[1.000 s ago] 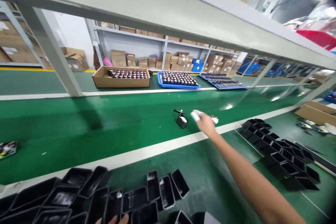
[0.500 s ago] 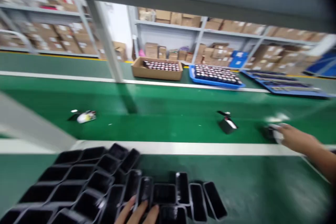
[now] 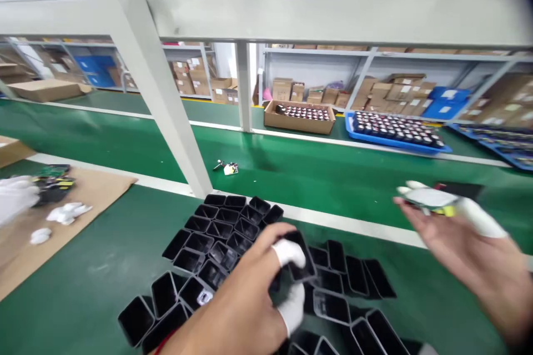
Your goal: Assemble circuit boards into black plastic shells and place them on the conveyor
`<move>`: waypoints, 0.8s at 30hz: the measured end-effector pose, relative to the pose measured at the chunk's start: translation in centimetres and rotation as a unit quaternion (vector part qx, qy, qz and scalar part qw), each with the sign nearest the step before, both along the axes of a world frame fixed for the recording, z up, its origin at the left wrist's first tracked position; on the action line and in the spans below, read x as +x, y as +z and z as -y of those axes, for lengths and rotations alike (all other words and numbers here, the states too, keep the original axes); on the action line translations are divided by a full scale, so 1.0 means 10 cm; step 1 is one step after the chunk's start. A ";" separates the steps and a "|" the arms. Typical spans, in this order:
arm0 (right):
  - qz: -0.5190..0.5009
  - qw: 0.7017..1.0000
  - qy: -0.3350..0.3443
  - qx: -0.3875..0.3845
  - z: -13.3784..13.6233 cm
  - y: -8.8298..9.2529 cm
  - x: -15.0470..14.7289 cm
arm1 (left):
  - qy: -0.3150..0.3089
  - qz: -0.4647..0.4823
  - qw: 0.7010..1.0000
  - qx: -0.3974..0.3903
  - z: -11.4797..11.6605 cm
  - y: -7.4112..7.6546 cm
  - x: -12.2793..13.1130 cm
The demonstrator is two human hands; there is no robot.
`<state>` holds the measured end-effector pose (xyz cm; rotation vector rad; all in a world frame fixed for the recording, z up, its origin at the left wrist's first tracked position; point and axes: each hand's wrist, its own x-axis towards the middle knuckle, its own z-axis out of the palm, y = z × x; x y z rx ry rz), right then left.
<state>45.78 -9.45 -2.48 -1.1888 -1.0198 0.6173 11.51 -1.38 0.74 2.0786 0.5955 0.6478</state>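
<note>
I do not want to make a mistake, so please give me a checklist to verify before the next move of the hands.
1. Left hand pinches one black case: ok.
2. Right hand holds the small board: ok.
3. Finger cots on both hands: ok.
4. Case lifted clear of the other cases: cannot tell.
5. Board's orientation: cannot tell, blurred.
</note>
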 end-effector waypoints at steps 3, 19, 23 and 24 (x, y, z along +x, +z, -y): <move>-0.156 0.985 0.067 0.045 0.03 0.22 -0.68 | 0.049 0.087 0.994 0.039 -0.02 -0.02 -0.01; -0.048 0.984 0.132 0.111 0.13 0.26 -1.68 | -0.035 0.182 0.983 0.003 0.01 -0.02 -0.04; 0.015 0.987 0.119 0.103 0.19 0.22 -1.65 | -0.061 0.174 0.982 0.024 -0.01 -0.04 -0.03; 0.032 0.988 0.111 0.102 0.21 0.21 -1.64 | -0.067 0.174 0.982 0.028 -0.02 -0.05 -0.02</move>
